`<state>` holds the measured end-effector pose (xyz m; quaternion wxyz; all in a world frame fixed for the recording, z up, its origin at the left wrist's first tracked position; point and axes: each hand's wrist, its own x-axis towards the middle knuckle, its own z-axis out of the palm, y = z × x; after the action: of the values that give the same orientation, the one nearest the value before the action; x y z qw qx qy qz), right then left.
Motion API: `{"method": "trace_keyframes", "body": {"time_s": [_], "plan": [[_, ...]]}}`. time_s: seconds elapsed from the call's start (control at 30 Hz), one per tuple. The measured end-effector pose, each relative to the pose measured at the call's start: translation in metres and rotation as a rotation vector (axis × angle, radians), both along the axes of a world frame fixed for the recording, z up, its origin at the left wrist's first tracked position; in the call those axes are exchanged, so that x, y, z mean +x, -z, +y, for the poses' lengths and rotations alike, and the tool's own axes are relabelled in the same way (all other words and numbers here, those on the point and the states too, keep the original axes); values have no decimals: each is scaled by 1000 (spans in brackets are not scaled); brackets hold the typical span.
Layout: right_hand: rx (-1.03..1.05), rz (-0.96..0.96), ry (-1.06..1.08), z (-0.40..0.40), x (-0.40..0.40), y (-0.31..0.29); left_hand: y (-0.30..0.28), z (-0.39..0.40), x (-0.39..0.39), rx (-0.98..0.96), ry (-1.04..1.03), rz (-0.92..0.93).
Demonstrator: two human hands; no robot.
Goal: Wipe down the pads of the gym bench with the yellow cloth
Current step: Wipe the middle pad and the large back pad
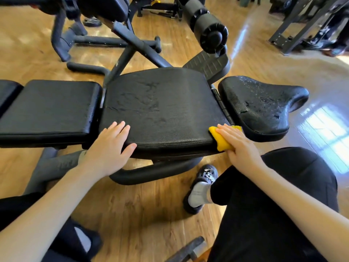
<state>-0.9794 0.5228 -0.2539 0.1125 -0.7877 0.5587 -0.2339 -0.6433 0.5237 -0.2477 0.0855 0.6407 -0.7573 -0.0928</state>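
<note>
Yellow cloth point(221, 139) folded over near right corner of middle pad point(160, 106), pressed flat under right hand point(238, 143), fingers straight. Left hand point(111, 146) spread wide, resting on same pad's near left edge, holding nothing. Wet, droplet-speckled seat pad point(260, 104) just right; dry pad point(51, 106) left. Wooden floor point(143, 214) beneath.

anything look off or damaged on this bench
The seat pad at the right end is speckled with droplets and has a small tear-like mark near its middle. The middle pad shows blotchy streaks. The right hand presses the yellow cloth on that pad's near right corner.
</note>
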Motion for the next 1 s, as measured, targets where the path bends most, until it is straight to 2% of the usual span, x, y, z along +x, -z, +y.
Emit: {"method": "trace_keyframes", "body": {"time_s": [0.13,0.33,0.47,0.63,0.73,0.9,1.0], "plan": [[-84,41,-126,3,27,-7,2,0,1,-12,6,1],[-165,214,-270,3,115,-6,-3,-1,10,8,26,95],[-113,278,-397,-9,81,-8,-1,4,14,-21,14,98],[-137,338,-376,-9,67,-11,3,1,20,15,-38,91],[-158,322,-330,-9,103,-11,4,2,23,22,-27,91],[-162,327,-370,-14,192,-8,6,7,36,48,-29,105],[-109,333,-383,-14,191,-8,10,10,46,37,-12,72]]}}
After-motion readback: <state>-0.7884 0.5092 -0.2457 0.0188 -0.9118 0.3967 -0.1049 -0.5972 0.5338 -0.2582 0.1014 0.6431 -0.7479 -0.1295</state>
